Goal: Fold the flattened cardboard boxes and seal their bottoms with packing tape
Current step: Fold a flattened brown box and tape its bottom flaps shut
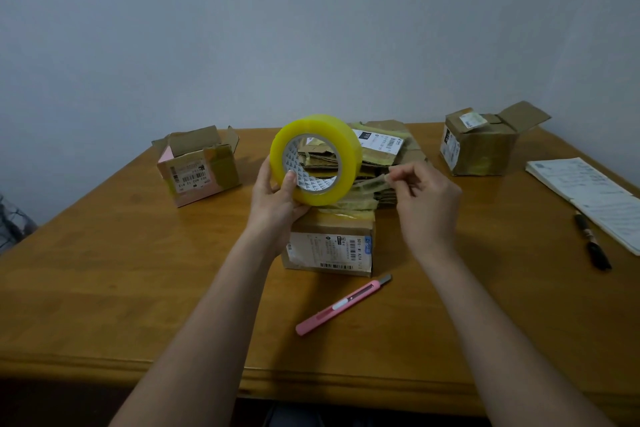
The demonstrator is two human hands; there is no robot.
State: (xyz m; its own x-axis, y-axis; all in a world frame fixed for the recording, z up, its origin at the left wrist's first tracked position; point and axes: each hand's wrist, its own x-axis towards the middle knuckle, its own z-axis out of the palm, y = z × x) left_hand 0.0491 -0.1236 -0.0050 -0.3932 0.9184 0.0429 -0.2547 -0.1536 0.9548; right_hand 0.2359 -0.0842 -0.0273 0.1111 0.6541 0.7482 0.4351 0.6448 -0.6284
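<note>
Pulling tape off roll, centre frame

Left hand (277, 194) grips tape roll (316, 159); right hand (424, 194) pinches tape end (372, 182), strip running rightward; folded box (330, 243) just below on bench (138, 270).

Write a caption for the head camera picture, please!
Left hand holds yellow tape roll; right hand pulls its end.

Two bare arms reach forward from the bottom of the view. The left hand (277, 196) is raised, with its thumb hooked inside the hole of a big round roll of yellow packing tape (316, 159) and its fingers curled behind it. The right hand (424, 199) is up beside it, pinching the loose clear end of the tape between thumb and fingertips.
</note>
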